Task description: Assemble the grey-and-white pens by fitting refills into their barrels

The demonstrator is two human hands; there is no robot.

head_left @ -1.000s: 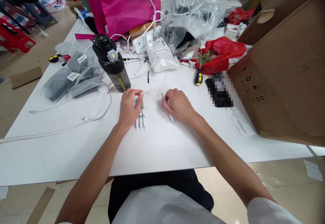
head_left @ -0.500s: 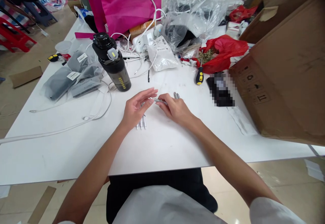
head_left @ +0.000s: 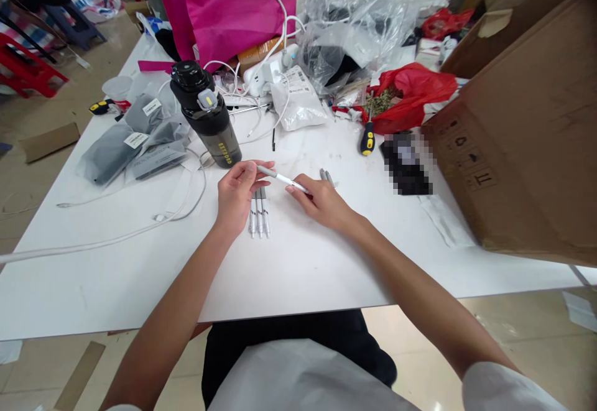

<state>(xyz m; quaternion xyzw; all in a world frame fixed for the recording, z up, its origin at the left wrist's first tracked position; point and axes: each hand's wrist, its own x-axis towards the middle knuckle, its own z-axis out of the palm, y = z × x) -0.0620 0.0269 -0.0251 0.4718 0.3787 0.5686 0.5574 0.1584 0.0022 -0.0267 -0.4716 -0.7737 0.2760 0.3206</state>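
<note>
Left hand [head_left: 236, 194], right hand [head_left: 327, 201] both pinch one pen [head_left: 284, 179]; three pens [head_left: 259, 213] nearside of left fingers [head_left: 260, 184]. Handover, seemingly; next needs one pinch loosened.

Left hand [head_left: 236, 194] pinching, right hand [head_left: 323, 201] curled, forearms [head_left: 180, 302] angled inward

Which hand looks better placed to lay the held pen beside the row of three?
Left, probably. The left hand meets the held pen at its grey end, close beside the row of three pens; the right hand grips the pen farther from that row.
</note>
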